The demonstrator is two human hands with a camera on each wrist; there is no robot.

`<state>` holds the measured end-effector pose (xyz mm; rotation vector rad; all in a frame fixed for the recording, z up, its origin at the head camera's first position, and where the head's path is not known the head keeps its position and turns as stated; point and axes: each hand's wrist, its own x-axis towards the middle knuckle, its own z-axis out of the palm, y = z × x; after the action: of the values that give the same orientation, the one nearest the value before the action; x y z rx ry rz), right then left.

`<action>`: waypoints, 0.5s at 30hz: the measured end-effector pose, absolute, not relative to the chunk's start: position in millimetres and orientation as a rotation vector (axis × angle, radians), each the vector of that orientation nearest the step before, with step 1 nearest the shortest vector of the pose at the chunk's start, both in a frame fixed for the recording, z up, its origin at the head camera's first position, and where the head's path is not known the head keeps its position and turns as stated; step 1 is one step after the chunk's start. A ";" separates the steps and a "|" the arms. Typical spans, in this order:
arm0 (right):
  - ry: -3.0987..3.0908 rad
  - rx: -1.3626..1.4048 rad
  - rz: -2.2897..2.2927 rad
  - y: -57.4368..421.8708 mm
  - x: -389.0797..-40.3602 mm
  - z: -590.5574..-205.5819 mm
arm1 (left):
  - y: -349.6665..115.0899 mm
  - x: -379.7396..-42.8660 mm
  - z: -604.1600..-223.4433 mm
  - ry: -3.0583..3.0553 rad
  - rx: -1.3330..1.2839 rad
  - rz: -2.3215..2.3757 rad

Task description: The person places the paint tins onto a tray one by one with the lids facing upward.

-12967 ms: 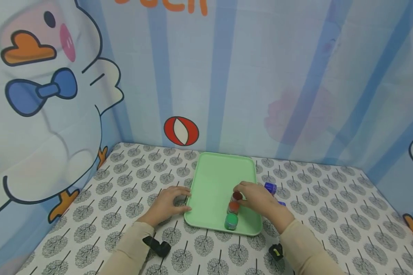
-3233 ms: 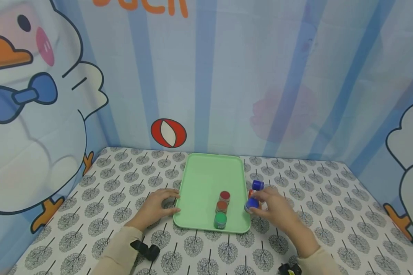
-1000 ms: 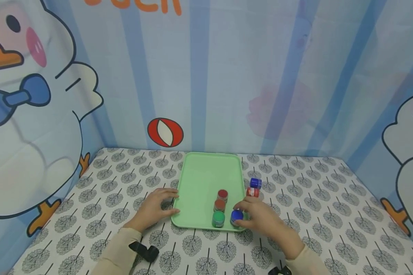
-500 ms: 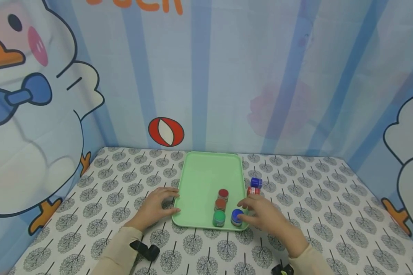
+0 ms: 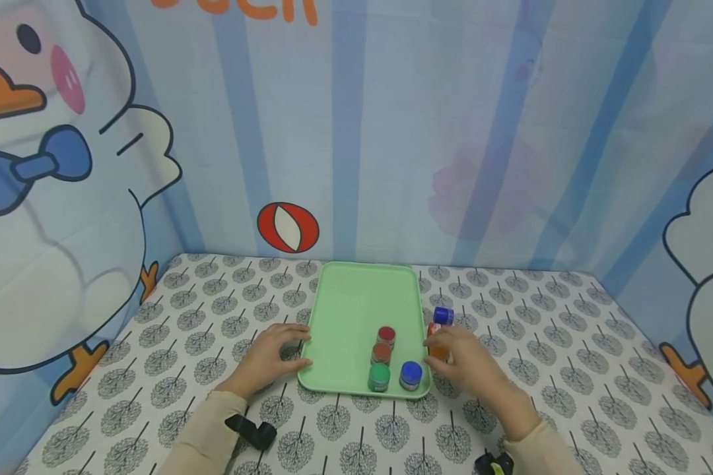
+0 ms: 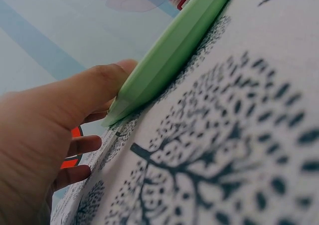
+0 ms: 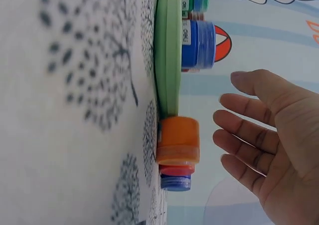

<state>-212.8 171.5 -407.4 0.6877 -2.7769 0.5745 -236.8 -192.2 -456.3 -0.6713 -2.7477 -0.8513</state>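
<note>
My left hand (image 5: 267, 359) rests at the left edge of a light-green tray (image 5: 356, 297); in the left wrist view its thumb touches the rim and the fingers are spread loosely. Inside the tray stand small paint jars: dark-red-lidded (image 5: 386, 335), orange-red-lidded (image 5: 381, 353), green-lidded (image 5: 379, 376) and, in the near right corner, blue-lidded (image 5: 410, 375). Just right of the tray, my right hand (image 5: 472, 359) hovers by an orange jar (image 7: 178, 140) on its side. Its fingers are loosely bent, holding nothing; the right wrist view shows a gap between them and the jar.
Beyond the orange jar, outside the tray, lie a red jar (image 5: 432, 328), partly hidden by the hand, and a blue jar (image 5: 443, 315). A tree-patterned cloth (image 5: 214, 330) covers the table. A duck-printed curtain (image 5: 356, 132) stands along the back.
Over the last seconds, my right hand carried the blue-lidded jar from beside the tray into its near right corner, released it, and moved right to the orange jar. My left hand stayed.
</note>
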 end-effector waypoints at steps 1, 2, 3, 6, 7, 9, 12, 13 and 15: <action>-2.778 0.665 0.592 172.3 -213.5 -407.5 | -192.2 -236.8 -456.0 -2.748 -0.673 -0.850; -2.777 0.646 0.608 173.2 -214.2 -407.6 | -192.3 -236.9 -455.7 -2.747 -0.674 -0.848; -2.776 0.627 0.618 174.1 -214.8 -407.5 | -192.4 -236.9 -455.4 -2.746 -0.673 -0.848; -2.772 0.585 0.638 176.5 -216.2 -406.9 | -192.5 -236.9 -454.6 -2.743 -0.677 -0.850; -2.769 0.577 0.640 177.4 -216.8 -406.9 | -192.5 -236.9 -454.5 -2.742 -0.677 -0.855; -2.770 0.563 0.643 179.4 -217.2 -406.5 | -192.5 -236.6 -454.5 -2.742 -0.676 -0.863; -2.779 0.546 0.649 183.0 -218.7 -407.4 | -192.4 -236.0 -455.1 -2.744 -0.674 -0.876; -2.783 0.537 0.654 184.4 -219.3 -408.1 | -192.5 -235.9 -455.4 -2.743 -0.673 -0.878; -2.792 0.517 0.659 187.6 -220.8 -409.9 | -192.4 -235.7 -455.8 -2.739 -0.670 -0.881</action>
<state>-220.8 187.6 -409.9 0.5172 -2.7923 0.6589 -235.7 -192.4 -455.8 -0.6705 -2.7391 -0.8812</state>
